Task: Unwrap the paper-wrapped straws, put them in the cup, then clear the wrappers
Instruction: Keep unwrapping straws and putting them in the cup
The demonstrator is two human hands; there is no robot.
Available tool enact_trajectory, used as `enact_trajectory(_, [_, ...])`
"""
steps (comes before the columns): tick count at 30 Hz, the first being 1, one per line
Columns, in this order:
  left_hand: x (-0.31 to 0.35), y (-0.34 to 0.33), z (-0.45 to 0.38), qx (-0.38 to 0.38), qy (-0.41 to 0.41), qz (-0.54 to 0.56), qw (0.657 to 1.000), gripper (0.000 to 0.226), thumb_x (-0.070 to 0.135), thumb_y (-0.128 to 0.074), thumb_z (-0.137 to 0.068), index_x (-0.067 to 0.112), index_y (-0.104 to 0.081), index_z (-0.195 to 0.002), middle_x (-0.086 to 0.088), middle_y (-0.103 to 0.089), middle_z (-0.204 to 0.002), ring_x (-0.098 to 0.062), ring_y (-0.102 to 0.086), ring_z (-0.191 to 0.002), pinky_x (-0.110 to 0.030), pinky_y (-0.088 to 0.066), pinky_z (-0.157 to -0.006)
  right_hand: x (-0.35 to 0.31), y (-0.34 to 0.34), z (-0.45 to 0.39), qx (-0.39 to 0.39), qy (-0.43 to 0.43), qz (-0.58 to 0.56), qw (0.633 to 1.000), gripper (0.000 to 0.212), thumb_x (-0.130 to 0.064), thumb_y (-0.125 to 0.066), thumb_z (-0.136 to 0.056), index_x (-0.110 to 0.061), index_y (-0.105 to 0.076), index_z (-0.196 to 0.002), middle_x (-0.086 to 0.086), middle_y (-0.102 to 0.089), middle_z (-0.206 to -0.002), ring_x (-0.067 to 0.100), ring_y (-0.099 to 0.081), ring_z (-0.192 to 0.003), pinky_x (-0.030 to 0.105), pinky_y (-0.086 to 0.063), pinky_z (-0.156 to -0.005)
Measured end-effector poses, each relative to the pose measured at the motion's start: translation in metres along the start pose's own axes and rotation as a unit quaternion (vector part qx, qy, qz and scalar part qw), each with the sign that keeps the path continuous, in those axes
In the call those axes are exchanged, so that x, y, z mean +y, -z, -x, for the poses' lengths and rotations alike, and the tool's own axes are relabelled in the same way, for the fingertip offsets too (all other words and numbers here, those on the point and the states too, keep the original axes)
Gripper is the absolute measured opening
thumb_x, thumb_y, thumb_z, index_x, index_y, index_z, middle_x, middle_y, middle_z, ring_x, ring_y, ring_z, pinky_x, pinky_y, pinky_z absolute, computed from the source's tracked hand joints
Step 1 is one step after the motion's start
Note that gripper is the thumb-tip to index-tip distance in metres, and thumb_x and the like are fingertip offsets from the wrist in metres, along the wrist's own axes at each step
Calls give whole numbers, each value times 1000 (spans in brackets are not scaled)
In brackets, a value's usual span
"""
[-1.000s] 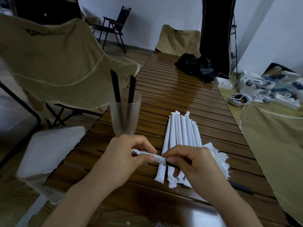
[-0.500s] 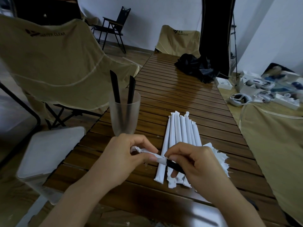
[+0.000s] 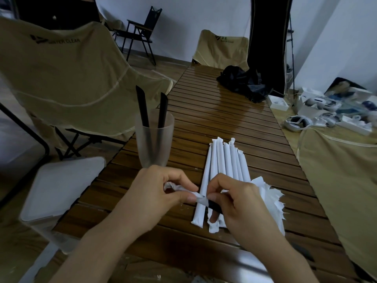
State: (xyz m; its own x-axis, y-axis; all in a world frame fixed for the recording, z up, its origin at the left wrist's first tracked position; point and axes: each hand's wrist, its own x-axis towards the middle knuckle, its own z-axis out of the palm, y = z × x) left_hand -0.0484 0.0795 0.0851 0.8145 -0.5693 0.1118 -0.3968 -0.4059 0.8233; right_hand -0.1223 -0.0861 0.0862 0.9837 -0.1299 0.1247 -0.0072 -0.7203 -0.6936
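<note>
Pinching a crumpled paper wrapper (image 3: 179, 190), the left hand (image 3: 155, 197) holds it just left of the right hand (image 3: 242, 209), whose fingers grip a black straw (image 3: 214, 206) poking out of it. Wrapped straws (image 3: 226, 172) lie on the wooden table (image 3: 234, 123) just beyond. A cup (image 3: 154, 139) at far left holds two black straws, and torn wrappers (image 3: 271, 203) lie at right.

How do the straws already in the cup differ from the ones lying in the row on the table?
The two straws in the cup are bare and black; the row of straws on the table is still in white paper. The cup straws stand nearly upright, leaning on the cup wall; the row lies flat, side by side on the table. There are only two in the cup, several in the row. Both groups are untouched: the hands work on another straw.
</note>
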Motion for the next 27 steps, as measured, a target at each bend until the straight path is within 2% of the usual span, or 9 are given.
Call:
enact_trajectory(3, [0,-1,-2,34,-11,45,998,14,45,-70,-59,42,-73,-72,24,-70,-79,7,-63,-85,-19,-49,-84,1,-7,0,45,8,28,999,36,-5,-55,-91,-33,-51,-69,-8,-60,-59,9,-56,-49,17,-40,-45])
enact_trajectory(7, [1,-3,-2,39,-24,61,997,12,33,-76,-61,38,-74,-71,20,-72,-80,2,-66,-84,-28,-54,-86,2,-13,-1,51,-25,24,998,35,0,-55,-89,-31,-49,-72,-7,-58,-60,11,-60,-55,19,-41,-48])
enact_trajectory(10, [0,-5,-2,42,-37,43,997,20,21,-81,-66,38,-74,-72,21,-72,-81,3,-67,-83,-23,-55,-81,4,-14,-2,61,-48,14,997,37,4,-53,-87,-30,-47,-75,-4,-59,-68,18,-63,-58,22,-42,-45])
enact_trajectory(13, [1,-5,-2,56,-30,15,998,20,25,-81,-66,42,-71,-71,23,-70,-80,9,-63,-84,-9,-49,-75,1,-9,-3,55,-43,-19,997,30,-3,-51,-94,-30,-49,-81,-2,-61,-74,18,-62,-52,19,-42,-43])
enact_trajectory(16, [1,-3,-1,58,-11,-14,998,17,31,-79,-68,43,-68,-73,27,-66,-82,13,-58,-88,-3,-43,-69,-2,-5,-3,22,-28,-67,997,16,-12,-51,-96,-27,-56,-93,-2,-63,-78,16,-61,-49,17,-42,-43])
enact_trajectory(20, [-1,-3,-1,23,15,-15,1000,14,42,-73,-73,43,-65,-84,26,-65,-90,10,-59,-90,-9,-43,-77,0,-6,-6,36,-7,-8,999,17,-15,-57,-92,-26,-63,-81,-4,-64,-70,10,-60,-53,14,-43,-49])
enact_trajectory(23, [-3,-4,0,-10,25,1,1000,31,62,-51,-70,41,-64,-90,22,-68,-86,10,-63,-83,-16,-49,-78,2,-6,-6,73,62,91,991,19,-13,-57,-92,-24,-65,-80,-9,-63,-75,5,-58,-62,20,-51,-60])
enact_trajectory(25, [-3,-4,1,-30,32,6,999,27,54,-53,-76,34,-67,-88,17,-70,-80,7,-66,-75,-20,-54,-76,3,-8,-4,88,116,138,980,14,-14,-55,-84,-23,-64,-79,-10,-63,-73,7,-58,-61,25,-53,-54])
enact_trajectory(27, [-5,-4,0,-31,31,9,999,15,43,-60,-82,32,-69,-87,16,-71,-78,6,-67,-73,-19,-55,-75,4,-11,-3,97,119,148,977,13,-14,-54,-80,-23,-63,-78,-10,-62,-72,9,-59,-61,29,-54,-51])
